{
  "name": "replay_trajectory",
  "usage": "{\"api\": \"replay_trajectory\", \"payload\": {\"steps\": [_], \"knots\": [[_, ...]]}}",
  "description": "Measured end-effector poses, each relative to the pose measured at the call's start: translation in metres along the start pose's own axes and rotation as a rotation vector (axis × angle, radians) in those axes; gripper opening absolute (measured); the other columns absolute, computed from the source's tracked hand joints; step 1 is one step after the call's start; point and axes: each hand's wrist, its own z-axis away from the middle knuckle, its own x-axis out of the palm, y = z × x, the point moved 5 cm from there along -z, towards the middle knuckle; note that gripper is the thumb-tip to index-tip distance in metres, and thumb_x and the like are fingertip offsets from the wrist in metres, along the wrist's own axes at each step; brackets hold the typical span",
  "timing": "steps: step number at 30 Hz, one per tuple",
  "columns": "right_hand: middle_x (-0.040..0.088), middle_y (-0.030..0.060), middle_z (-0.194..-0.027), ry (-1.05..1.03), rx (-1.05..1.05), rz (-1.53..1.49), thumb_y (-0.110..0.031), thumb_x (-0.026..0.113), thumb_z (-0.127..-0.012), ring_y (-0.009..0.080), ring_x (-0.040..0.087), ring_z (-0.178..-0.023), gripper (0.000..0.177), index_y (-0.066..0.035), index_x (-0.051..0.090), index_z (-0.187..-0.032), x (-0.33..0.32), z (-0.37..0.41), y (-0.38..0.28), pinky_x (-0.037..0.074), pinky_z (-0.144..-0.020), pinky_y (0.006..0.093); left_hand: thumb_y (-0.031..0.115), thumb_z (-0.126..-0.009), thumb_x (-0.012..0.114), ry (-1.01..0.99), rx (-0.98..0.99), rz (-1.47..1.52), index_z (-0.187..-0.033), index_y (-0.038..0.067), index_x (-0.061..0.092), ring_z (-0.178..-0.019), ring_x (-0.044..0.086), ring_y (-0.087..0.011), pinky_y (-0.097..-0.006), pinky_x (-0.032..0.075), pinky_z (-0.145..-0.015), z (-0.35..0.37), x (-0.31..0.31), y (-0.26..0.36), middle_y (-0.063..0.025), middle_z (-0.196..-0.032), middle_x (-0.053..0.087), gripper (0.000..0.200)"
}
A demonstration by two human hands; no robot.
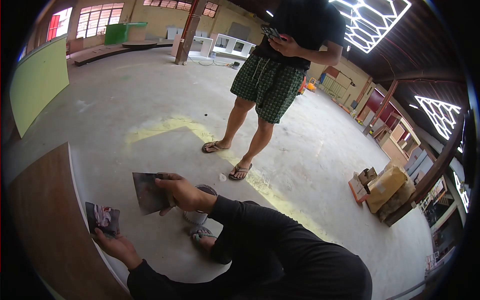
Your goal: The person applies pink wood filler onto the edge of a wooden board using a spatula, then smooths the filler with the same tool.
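Note:
My left hand (119, 249) is closed on the lower edge of a dark, flat putty spreader (94, 212) carrying a smear of pale pinkish-grey paste (104, 216). Above and to the right, my right hand (184, 192) grips a second flat metal spreader (147, 192), its blade pointing left. The two blades are apart. Partly hidden behind my right hand and wrist, a tin can (196, 217) stands on the floor beside my sandalled foot (205, 237). A brown panel with a white edge (47, 215) is close to my left hand.
A person in patterned shorts (270, 85) stands ahead, holding a phone (270, 32). Yellow powdery marks (270, 192) cross the concrete floor. A pale green panel (40, 82) leans at left; boxes and a sack (386, 189) sit by a post at right.

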Motion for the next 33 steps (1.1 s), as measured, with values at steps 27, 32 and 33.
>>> {"api": "replay_trajectory", "payload": {"steps": [27,32,33], "knots": [[0.067,0.005,-0.098,0.062,-0.098,-0.08,-0.017,0.061,-0.096,0.0122,0.063,-0.085,0.024,0.0,0.061,-0.113,0.04,-0.061,0.123,0.05,-0.075,0.0261,0.029,-0.102,0.049,0.03,0.159,-0.022,-0.136,0.008,0.038,-0.114,0.054,-0.0181,-0.0346,0.049,-0.092,-0.004,-0.035,0.017,-0.0083,-0.128,0.051,0.041],[0.064,0.0064,-0.094,0.187,-0.193,0.048,-0.01,0.06,-0.094,0.0147,0.064,-0.078,0.017,0.002,0.058,-0.107,0.037,-0.072,0.17,0.054,-0.066,0.0292,0.024,-0.105,0.044,0.068,0.106,-0.094,-0.122,0.006,0.042,-0.103,0.051,-0.0126,-0.0296,0.045,-0.089,-0.005,-0.038,0.024,-0.0045,-0.115,0.052,0.025],[0.064,0.0064,-0.094,0.187,-0.184,0.041,-0.01,0.06,-0.094,0.0147,0.064,-0.078,0.017,0.002,0.058,-0.107,0.039,-0.072,0.175,0.054,-0.066,0.0292,0.024,-0.105,0.044,0.073,0.106,-0.104,-0.122,0.006,0.042,-0.103,0.051,-0.0126,-0.0296,0.045,-0.089,-0.008,-0.045,0.022,-0.0045,-0.115,0.052,0.025]]}}
